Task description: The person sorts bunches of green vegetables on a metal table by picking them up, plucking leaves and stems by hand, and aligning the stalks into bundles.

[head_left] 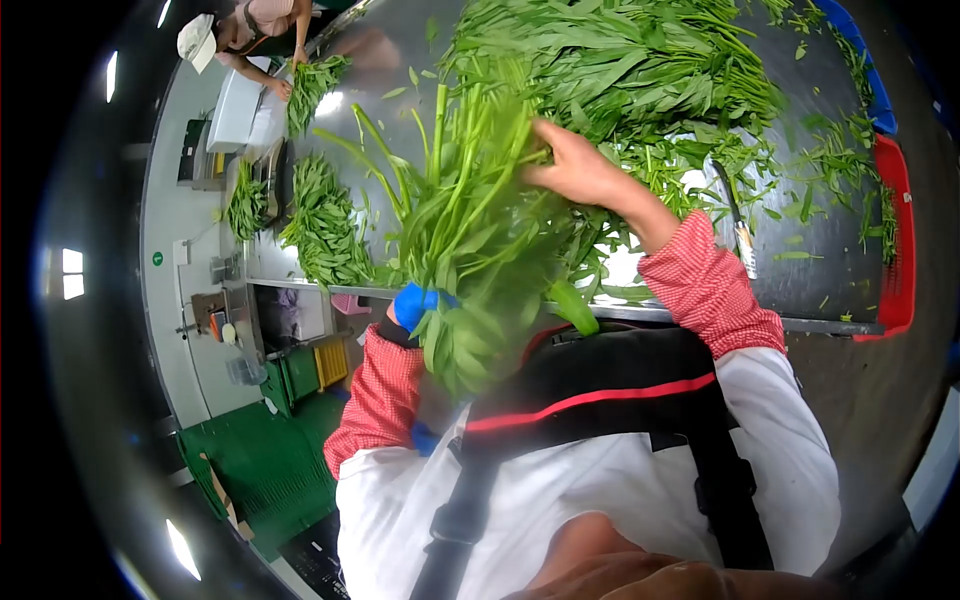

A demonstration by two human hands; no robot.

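Note:
A bunch of long-stemmed leafy greens, looking like water spinach, is held up in front of my chest, its stems pointing away and some leaves hanging toward me. My left hand, in a blue glove, grips the bunch from below left; leaves cover most of its fingers. My bare right hand closes on the right side of the stems, fingertips partly hidden among them. The hanging leaves are smeared by motion. Beyond my hands, a large heap of the same greens lies on the metal table.
Smaller bunches lie at the table's left. Loose leaves and a dark, narrow tool lie on the right. A red crate and a blue crate stand along the right edge. At the far left, another person handles greens.

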